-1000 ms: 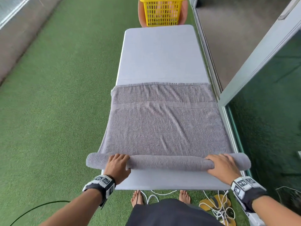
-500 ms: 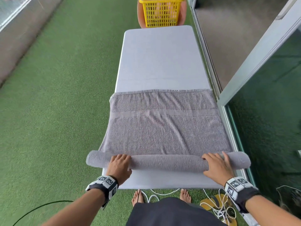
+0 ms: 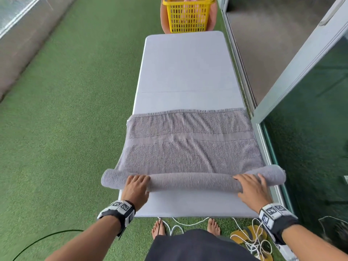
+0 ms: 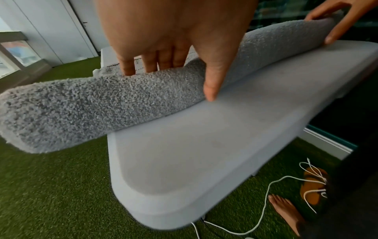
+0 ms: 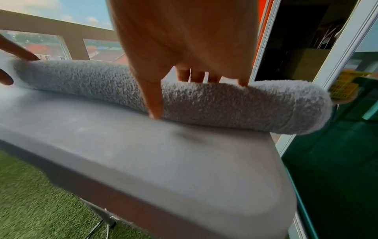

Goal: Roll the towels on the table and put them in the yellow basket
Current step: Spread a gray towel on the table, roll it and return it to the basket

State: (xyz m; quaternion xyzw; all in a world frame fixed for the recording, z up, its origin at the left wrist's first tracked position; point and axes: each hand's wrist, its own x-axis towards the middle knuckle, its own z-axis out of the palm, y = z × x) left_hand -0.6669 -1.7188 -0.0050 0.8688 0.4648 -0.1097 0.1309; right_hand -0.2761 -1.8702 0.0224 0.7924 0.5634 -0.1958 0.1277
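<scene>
On the near end of the grey counter [image 3: 185, 70], a grey towel [image 3: 190, 147] lies partly rolled, the roll spanning the counter's width and overhanging both sides. Left hand [image 3: 136, 189] and right hand [image 3: 252, 187] curl over the roll near its ends; fingers [image 4: 150, 64] wrap its far side, thumbs its near side. Beyond the counter's far end stands the yellow basket [image 3: 188, 17].
</scene>
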